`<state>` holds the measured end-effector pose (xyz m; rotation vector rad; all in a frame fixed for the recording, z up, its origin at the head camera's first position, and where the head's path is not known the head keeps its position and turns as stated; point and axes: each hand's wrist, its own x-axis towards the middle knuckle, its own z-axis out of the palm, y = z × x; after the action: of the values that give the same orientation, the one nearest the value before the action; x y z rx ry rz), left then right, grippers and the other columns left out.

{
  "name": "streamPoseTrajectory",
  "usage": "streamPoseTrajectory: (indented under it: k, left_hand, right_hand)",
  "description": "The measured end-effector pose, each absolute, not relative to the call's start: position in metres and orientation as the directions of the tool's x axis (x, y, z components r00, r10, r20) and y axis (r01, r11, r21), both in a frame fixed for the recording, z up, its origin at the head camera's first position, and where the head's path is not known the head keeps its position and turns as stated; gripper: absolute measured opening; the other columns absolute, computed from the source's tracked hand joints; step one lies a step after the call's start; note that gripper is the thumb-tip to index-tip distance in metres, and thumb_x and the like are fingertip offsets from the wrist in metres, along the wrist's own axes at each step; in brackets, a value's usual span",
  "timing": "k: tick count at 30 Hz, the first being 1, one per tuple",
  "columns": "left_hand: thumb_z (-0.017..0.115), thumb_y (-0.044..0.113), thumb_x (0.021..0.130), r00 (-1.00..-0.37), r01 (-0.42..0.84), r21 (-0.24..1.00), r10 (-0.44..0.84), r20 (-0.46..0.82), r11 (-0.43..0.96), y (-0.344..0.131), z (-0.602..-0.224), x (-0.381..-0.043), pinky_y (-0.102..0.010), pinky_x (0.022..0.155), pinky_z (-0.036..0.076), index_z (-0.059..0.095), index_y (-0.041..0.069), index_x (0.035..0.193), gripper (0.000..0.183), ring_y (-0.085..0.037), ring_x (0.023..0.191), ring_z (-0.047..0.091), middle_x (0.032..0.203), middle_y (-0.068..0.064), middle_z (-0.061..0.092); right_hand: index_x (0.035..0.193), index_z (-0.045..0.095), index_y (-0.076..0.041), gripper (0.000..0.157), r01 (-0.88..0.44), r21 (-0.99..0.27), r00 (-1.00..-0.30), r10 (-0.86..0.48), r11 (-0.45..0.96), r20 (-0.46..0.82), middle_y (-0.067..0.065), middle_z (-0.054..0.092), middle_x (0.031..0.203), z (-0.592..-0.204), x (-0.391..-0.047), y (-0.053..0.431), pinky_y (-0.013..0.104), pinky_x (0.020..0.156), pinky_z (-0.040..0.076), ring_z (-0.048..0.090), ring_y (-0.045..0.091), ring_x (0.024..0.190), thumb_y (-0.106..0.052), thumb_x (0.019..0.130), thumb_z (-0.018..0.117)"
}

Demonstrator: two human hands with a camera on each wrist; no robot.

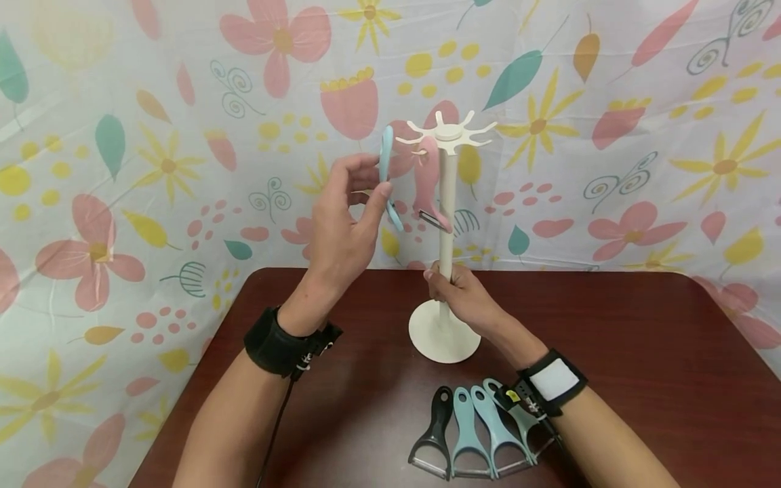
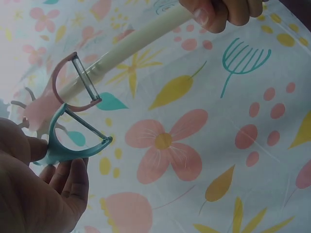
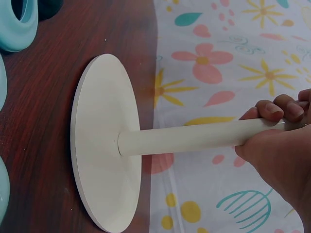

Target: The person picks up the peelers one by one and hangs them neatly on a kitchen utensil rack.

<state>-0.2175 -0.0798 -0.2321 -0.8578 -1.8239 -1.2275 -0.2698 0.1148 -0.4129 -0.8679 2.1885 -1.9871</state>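
My left hand (image 1: 348, 224) pinches a light blue peeler (image 1: 386, 163) between thumb and fingers, upright beside the top of a cream stand. In the left wrist view the blue peeler (image 2: 63, 150) shows its blade facing away from the palm. A pink peeler (image 1: 427, 176) hangs from one hook of the stand's hook ring (image 1: 449, 134), blade down. My right hand (image 1: 466, 295) grips the stand's pole (image 1: 447, 251) at its lower part. Its round base (image 3: 104, 145) is seen in the right wrist view, close over the dark tabletop.
On the brown table (image 1: 641, 352), a black peeler (image 1: 438, 423) and several light blue-green peelers (image 1: 466, 423) lie in a row near the front, partly under the right wrist. A floral cloth (image 1: 183, 135) hangs behind the table.
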Motion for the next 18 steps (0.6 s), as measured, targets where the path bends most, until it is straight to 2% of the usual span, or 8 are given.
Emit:
streamPoseTrajectory:
  k: [5, 9, 14, 18]
  left_hand:
    - [0.061, -0.003, 0.093, -0.471, 0.856, 0.419, 0.122, 0.873, 0.303, -0.078, -0.230, -0.221, -0.035, 0.077, 0.051, 0.051, -0.012, 0.120, 0.031, -0.025, 0.093, 0.061, 0.102, -0.020, 0.060]
    - [0.061, -0.002, 0.093, -0.472, 0.857, 0.420, 0.131, 0.872, 0.298, -0.076, -0.228, -0.221, -0.035, 0.076, 0.051, 0.052, -0.012, 0.120, 0.030, -0.024, 0.093, 0.061, 0.102, -0.020, 0.061]
    - [0.063, -0.002, 0.092, -0.476, 0.856, 0.418, 0.148, 0.867, 0.304, -0.073, -0.227, -0.222, -0.034, 0.075, 0.051, 0.052, -0.011, 0.119, 0.031, -0.023, 0.094, 0.061, 0.102, -0.020, 0.063]
    - [0.063, -0.002, 0.091, -0.471, 0.859, 0.410, 0.158, 0.868, 0.305, -0.071, -0.227, -0.222, -0.034, 0.074, 0.051, 0.053, -0.011, 0.119, 0.031, -0.023, 0.094, 0.062, 0.102, -0.019, 0.063]
  right_hand:
    - [0.068, 0.042, 0.000, 0.043, -0.375, -0.927, -0.835, -0.440, 0.014, 0.331, 0.010, 0.032, 0.066, -0.413, -0.269, 0.114, 0.036, 0.064, 0.031, 0.029, 0.023, 0.061, -0.022, 0.105, 0.046]
    - [0.069, 0.044, 0.001, 0.044, -0.368, -0.930, -0.834, -0.445, 0.007, 0.327, 0.012, 0.035, 0.067, -0.412, -0.269, 0.115, 0.038, 0.065, 0.032, 0.031, 0.024, 0.061, -0.023, 0.106, 0.045]
    - [0.074, 0.043, 0.005, 0.039, -0.358, -0.934, -0.835, -0.447, -0.001, 0.321, 0.014, 0.037, 0.066, -0.407, -0.266, 0.114, 0.036, 0.066, 0.032, 0.034, 0.027, 0.063, -0.018, 0.106, 0.044]
    - [0.072, 0.043, 0.008, 0.040, -0.358, -0.934, -0.831, -0.456, 0.001, 0.318, 0.015, 0.037, 0.068, -0.398, -0.260, 0.113, 0.036, 0.066, 0.032, 0.033, 0.027, 0.063, -0.015, 0.106, 0.043]
